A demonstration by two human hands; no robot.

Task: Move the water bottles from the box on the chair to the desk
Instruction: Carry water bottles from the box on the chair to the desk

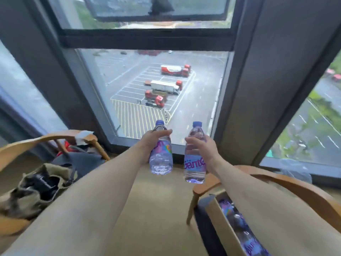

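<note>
My left hand (151, 141) grips a clear water bottle (160, 159) with a blue cap and purple label, held upright in the air in front of the window. My right hand (203, 147) grips a second bottle of the same kind (194, 164), also upright, a little to the right of the first. Below my right forearm a cardboard box (224, 226) sits on a wooden chair (302, 187) at the lower right, with several more purple-labelled bottles (238, 222) lying inside. No desk is in view.
A second wooden chair (46, 138) at the left holds a khaki bag (39, 183) and dark clothing. A tall window (156, 85) with dark frames fills the wall ahead. Beige floor (156, 209) runs between the two chairs.
</note>
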